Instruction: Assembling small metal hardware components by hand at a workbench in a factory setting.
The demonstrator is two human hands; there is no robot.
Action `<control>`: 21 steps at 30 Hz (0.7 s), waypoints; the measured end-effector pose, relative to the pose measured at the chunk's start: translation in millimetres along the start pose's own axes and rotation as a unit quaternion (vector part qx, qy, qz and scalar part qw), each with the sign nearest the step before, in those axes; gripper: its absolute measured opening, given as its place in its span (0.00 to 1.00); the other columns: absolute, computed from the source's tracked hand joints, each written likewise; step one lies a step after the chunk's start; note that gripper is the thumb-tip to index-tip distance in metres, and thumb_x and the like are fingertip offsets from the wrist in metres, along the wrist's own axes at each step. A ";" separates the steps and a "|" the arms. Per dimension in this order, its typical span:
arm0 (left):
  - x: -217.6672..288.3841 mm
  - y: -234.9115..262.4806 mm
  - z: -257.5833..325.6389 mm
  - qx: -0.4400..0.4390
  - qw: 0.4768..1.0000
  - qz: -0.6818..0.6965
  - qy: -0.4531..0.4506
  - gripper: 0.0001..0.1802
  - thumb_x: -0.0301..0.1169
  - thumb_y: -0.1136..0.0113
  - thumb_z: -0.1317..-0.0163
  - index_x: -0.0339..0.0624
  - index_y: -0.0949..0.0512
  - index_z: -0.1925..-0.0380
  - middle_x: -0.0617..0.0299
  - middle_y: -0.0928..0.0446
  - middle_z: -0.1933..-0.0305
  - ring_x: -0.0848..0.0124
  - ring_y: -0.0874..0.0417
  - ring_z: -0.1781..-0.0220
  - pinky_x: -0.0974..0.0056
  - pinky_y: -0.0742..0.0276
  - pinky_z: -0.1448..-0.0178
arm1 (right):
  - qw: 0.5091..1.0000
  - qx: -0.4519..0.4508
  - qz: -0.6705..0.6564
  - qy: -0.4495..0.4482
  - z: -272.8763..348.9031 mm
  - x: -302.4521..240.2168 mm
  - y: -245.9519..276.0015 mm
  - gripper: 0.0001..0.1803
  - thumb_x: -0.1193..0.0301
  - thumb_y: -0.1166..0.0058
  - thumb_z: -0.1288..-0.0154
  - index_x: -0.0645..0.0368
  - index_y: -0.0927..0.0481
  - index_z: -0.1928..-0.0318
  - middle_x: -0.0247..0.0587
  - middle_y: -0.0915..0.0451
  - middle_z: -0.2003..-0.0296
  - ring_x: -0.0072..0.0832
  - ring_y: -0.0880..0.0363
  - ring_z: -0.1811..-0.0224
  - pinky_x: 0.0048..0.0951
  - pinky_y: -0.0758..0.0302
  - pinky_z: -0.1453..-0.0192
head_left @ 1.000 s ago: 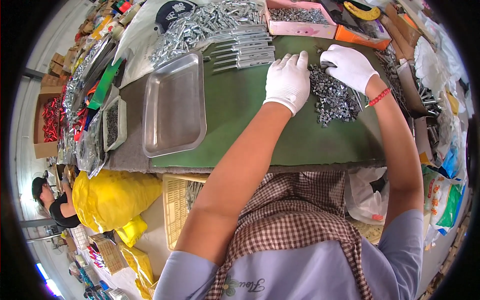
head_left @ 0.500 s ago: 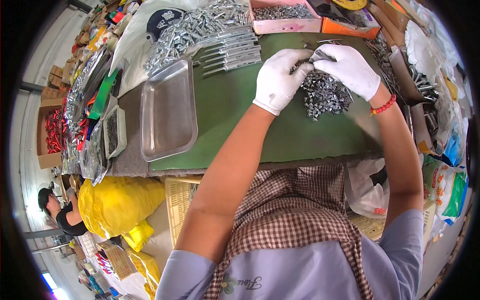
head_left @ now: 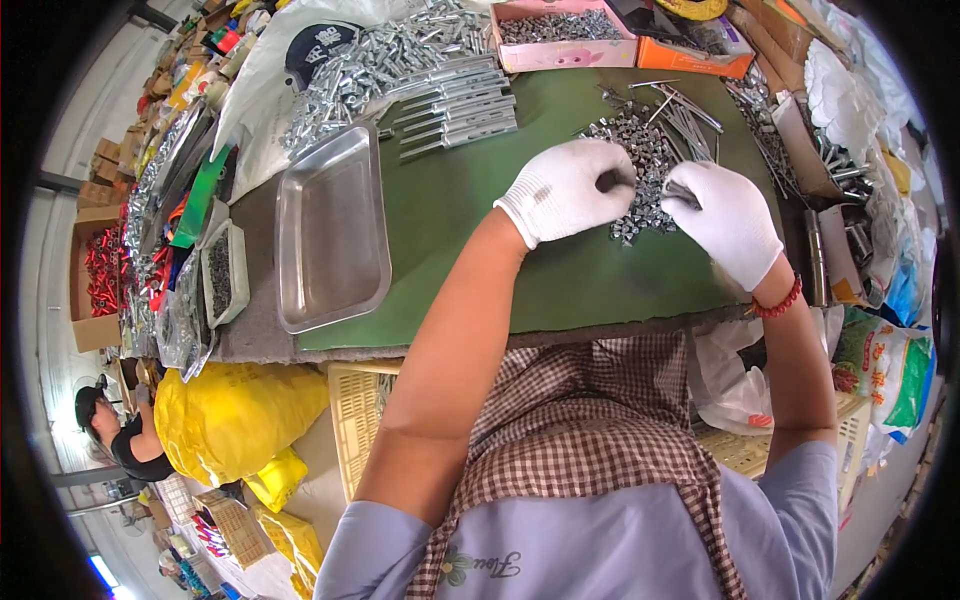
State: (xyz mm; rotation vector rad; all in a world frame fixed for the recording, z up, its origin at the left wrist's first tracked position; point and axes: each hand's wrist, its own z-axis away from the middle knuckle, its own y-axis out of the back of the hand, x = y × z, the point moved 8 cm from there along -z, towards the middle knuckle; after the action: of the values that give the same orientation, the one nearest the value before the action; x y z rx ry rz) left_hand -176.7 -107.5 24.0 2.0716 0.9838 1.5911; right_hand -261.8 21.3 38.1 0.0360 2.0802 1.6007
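Note:
Both hands wear white knit gloves, and their fingers are curled closed over the near part of a heap of small shiny metal pieces [head_left: 645, 150]. My left hand [head_left: 575, 190] is at the heap's left side; whatever its fingers hold is hidden. On the right side, my right hand [head_left: 728, 218] is pinched, with a dark hollow between thumb and fingers, and its contents cannot be made out either. A gap separates the two hands. Thin metal rods [head_left: 688, 125] lie loose beside the heap, just beyond my right hand.
A metal tray [head_left: 333, 285] lies left on the green work surface [head_left: 450, 270]. Behind it are a row of metal tubes with thin rods [head_left: 465, 120] and piled metal tubes [head_left: 370, 85]. A pink box [head_left: 570, 55] and an orange box [head_left: 700, 62] stand at the back. A co-worker [head_left: 130, 435] is far left.
Both hands have drawn nearer to me and moved apart, my left to the right and my right slightly lower. The heap's far part and the loose rods are now uncovered.

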 end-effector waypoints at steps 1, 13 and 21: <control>2.1 -4.8 0.4 -0.040 0.999 -0.005 0.004 0.08 0.32 0.36 0.45 0.40 0.18 0.66 0.53 0.19 0.65 0.57 0.17 0.61 0.57 0.20 0.54 | 1.000 -0.009 0.000 -0.007 2.4 3.3 -1.9 0.09 0.65 0.42 0.38 0.58 0.20 0.63 0.49 0.19 0.67 0.48 0.19 0.60 0.45 0.23 0.55; -11.0 12.5 -2.6 0.094 0.992 -0.064 0.050 0.10 0.33 0.41 0.40 0.41 0.18 0.62 0.50 0.18 0.64 0.54 0.15 0.60 0.56 0.21 0.53 | 0.996 0.068 0.055 0.001 -51.4 37.7 14.9 0.10 0.66 0.46 0.35 0.57 0.18 0.59 0.48 0.18 0.62 0.47 0.19 0.56 0.44 0.23 0.50; -40.5 40.3 8.8 0.270 0.951 -0.055 0.140 0.08 0.33 0.42 0.36 0.42 0.17 0.63 0.52 0.17 0.64 0.57 0.15 0.61 0.59 0.21 0.54 | 0.993 0.031 0.110 0.032 -120.5 49.9 -13.2 0.14 0.63 0.50 0.37 0.55 0.16 0.58 0.51 0.16 0.60 0.49 0.18 0.54 0.48 0.24 0.48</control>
State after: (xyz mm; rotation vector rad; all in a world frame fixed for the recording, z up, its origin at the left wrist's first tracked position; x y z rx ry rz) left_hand -161.1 -163.0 19.0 2.0895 1.7721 1.7300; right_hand -350.5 -74.7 28.3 0.2453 2.2404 1.6822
